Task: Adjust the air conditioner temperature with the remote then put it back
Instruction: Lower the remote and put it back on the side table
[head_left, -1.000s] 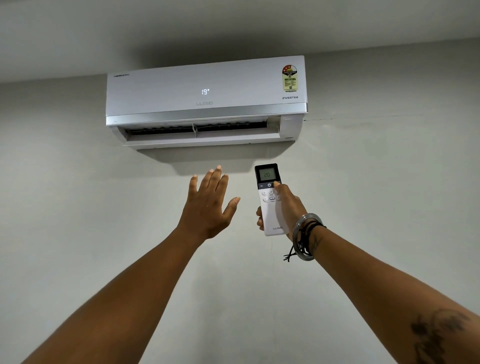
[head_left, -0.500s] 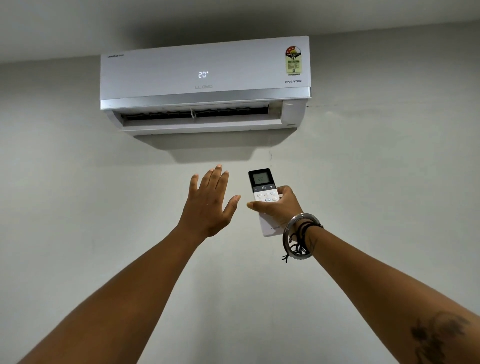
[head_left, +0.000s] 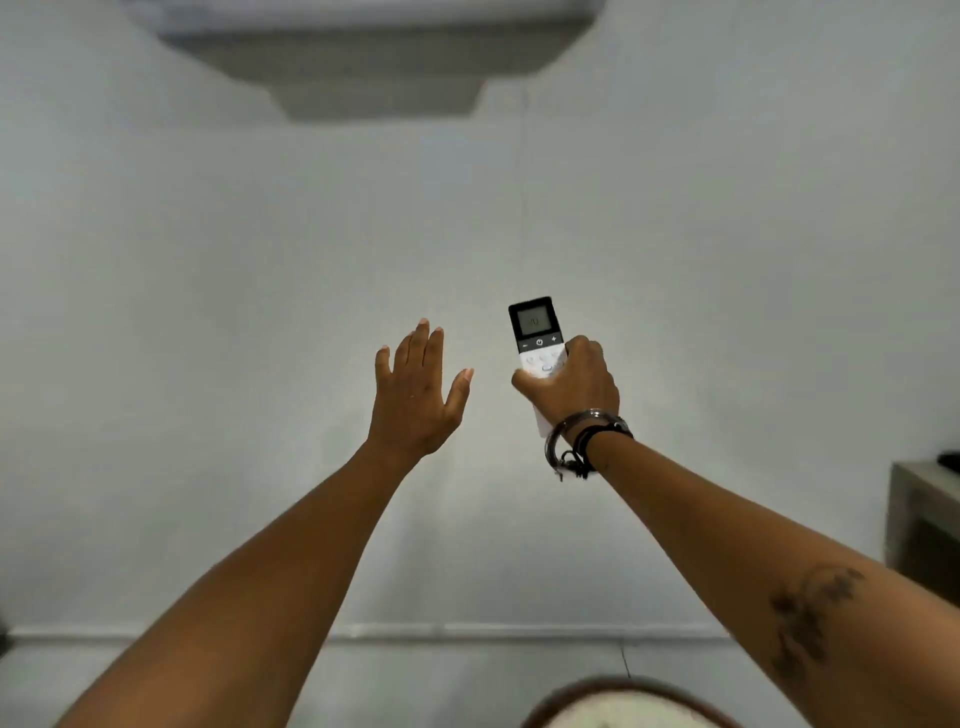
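Remote (head_left: 537, 343) is held upright in the right hand (head_left: 571, 387), long axis vertical, screen end pointed up; left hand (head_left: 415, 395) is spread wide, empty.

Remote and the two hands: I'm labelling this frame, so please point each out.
remote (head_left: 533, 321), head view, on its dark screen.
right hand (head_left: 576, 384), head view, on its back.
left hand (head_left: 415, 400), head view, on its back.

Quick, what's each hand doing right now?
Left hand: open, fingers spread, holding nothing.
Right hand: closed around the white remote with the dark screen.
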